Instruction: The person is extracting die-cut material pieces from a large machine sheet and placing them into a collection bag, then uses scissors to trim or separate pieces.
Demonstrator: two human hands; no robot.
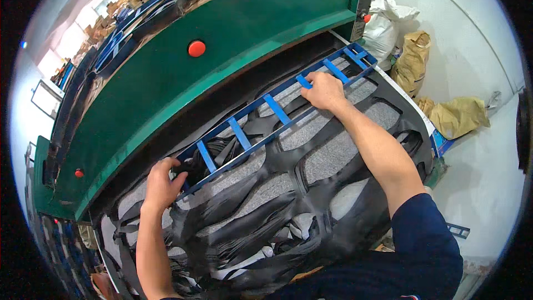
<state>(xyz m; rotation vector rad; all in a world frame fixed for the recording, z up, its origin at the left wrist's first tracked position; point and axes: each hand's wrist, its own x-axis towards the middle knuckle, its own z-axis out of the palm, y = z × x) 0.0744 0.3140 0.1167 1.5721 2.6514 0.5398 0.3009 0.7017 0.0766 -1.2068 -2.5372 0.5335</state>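
Right hand (pixel 325 90): closed over a crossbar of the blue frame (pixel 239 134), right of its middle, fingers bent down around the metal.
Left hand (pixel 160 186): curled at the frame's left end, thumb and forefinger a little apart – whether they press on the end bar, I cannot tell.
Hand spacing: well apart along the frame's length, probably because so long and narrow a piece is steadier guided from two places.
Blue frame: ladder-like, slanting up to the right over the black sheets (pixel 283 161), along the front of the green machine (pixel 250 39); its open bays leave the material below in sight, which likely helps in judging where the edges fall.
Black sheets: layered and riddled with rounded cut-outs, the grey surface (pixel 327 155) showing through.
Red button (pixel 196 49): on the machine's front, beyond the frame, seemingly put there for easy reach.
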